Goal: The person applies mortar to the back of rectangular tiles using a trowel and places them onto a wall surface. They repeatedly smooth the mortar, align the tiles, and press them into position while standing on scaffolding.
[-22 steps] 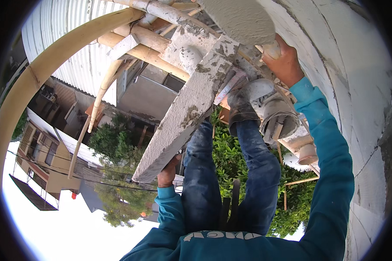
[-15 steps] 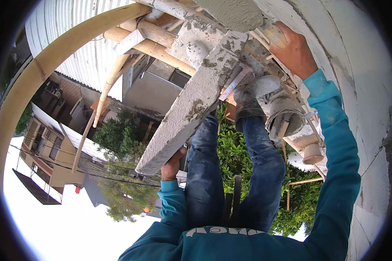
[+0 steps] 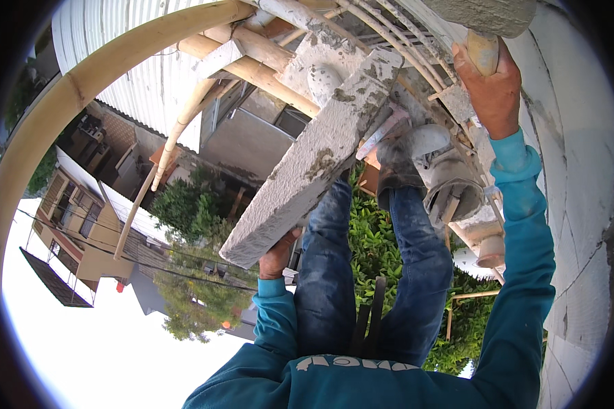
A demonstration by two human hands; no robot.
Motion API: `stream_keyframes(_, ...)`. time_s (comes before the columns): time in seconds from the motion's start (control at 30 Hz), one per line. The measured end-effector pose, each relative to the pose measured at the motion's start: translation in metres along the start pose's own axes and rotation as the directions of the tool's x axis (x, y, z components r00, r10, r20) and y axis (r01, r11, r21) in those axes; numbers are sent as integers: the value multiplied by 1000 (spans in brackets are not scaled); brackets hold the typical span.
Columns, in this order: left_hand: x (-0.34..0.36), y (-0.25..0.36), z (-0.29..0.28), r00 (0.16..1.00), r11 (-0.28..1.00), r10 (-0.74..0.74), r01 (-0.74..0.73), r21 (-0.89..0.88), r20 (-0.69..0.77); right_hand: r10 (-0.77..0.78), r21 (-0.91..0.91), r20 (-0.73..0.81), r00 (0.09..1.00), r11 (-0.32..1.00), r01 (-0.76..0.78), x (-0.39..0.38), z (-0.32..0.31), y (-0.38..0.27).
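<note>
The left hand (image 3: 278,255) clasps a long block (image 3: 314,160) at near left; the right hand (image 3: 492,88) grips a trowel (image 3: 486,16) at far right.

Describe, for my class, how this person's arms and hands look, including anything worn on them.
Both arms wear long teal sleeves, the left sleeve and the right sleeve, creased and reaching the wrists. Pale smudges mark the right one near its cuff. The left hand and right hand show no gloves.
</note>
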State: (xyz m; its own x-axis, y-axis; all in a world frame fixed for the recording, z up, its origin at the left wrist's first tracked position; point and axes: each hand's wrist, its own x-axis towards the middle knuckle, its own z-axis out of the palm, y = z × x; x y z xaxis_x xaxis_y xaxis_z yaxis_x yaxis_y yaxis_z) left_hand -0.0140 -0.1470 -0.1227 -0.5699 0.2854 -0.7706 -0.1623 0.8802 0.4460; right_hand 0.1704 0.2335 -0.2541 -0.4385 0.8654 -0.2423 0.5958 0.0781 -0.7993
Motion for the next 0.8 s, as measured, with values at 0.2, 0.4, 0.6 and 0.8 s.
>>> stream_keyframes(0.2, 3, 2, 3, 1000, 991, -12, 9, -134, -19, 148, -525, 458, 877, 841, 132, -14, 12, 50)
stream_keyframes(0.4, -1, 9, 6, 1000, 996, -17, 16, -84, -14, 28, -203, 197, 980, 979, 13, 1, 8, 29)
stream_keyframes(0.6, 4, 13, 4, 999, 993, -53, 54, -107, 12, 100, -491, 483, 870, 853, 175, -17, 15, 60)
stream_keyframes(0.8, 3, 11, 3, 1000, 994, -14, 12, -108, -16, 67, -464, 431, 900, 872, 157, -14, 23, 49)
